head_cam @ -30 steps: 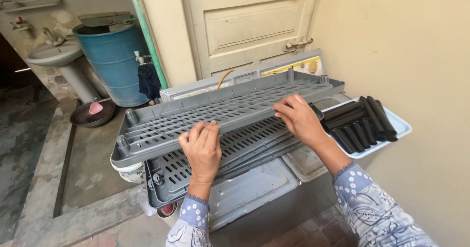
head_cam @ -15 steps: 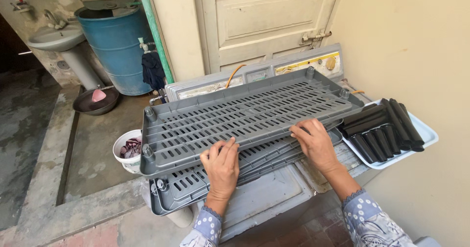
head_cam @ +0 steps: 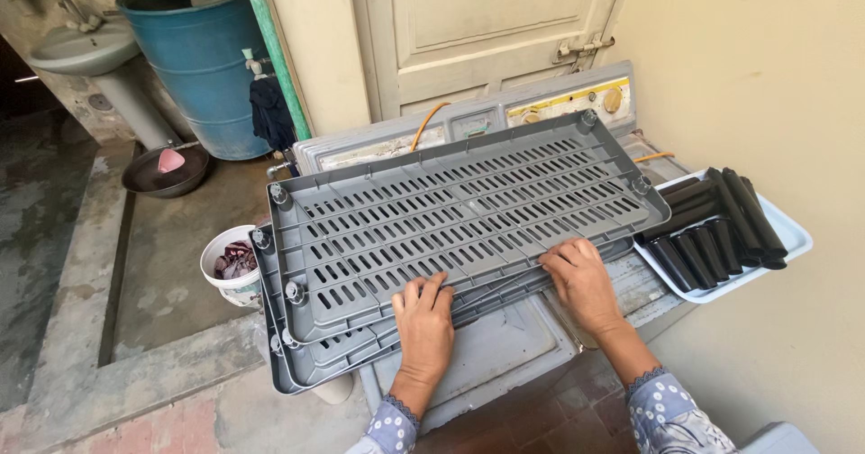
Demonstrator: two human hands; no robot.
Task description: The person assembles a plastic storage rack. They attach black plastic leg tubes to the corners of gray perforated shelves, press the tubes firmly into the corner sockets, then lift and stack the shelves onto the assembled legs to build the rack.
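Two grey slotted plastic shelf panels lie stacked on top of a grey washing machine (head_cam: 505, 364), the upper panel (head_cam: 459, 206) set a little askew over the lower panel (head_cam: 311, 364), whose edge shows at the near left. Round sockets sit at the upper panel's corners. The left hand (head_cam: 425, 321) rests flat on the near edge of the upper panel, fingers (head_cam: 423, 290) spread slightly and stretched forward, clasping nothing. The right hand (head_cam: 584, 278) lies palm down on the same near edge further right, its fingers (head_cam: 563, 254) bent lightly over the slots, also gripping nothing. Both wrists come out of blue patterned sleeves.

Just beside the panels on the right, a white tray (head_cam: 793, 233) sits on the machine and carries a row of black tubes (head_cam: 721, 224) lying side by side. The machine's control panel (head_cam: 559, 103) with a yellow strip and a knob stands behind the far edge of the panels, against a cream door (head_cam: 487, 22). To the left, on the wet concrete floor, stands a small white bucket (head_cam: 221, 278) with dark red contents, near the panels' left end. Further back are a dark round basin (head_cam: 162, 170) with something pink in it, a big blue barrel (head_cam: 207, 67), a green pipe (head_cam: 275, 53) and a pedestal washbasin (head_cam: 86, 53).
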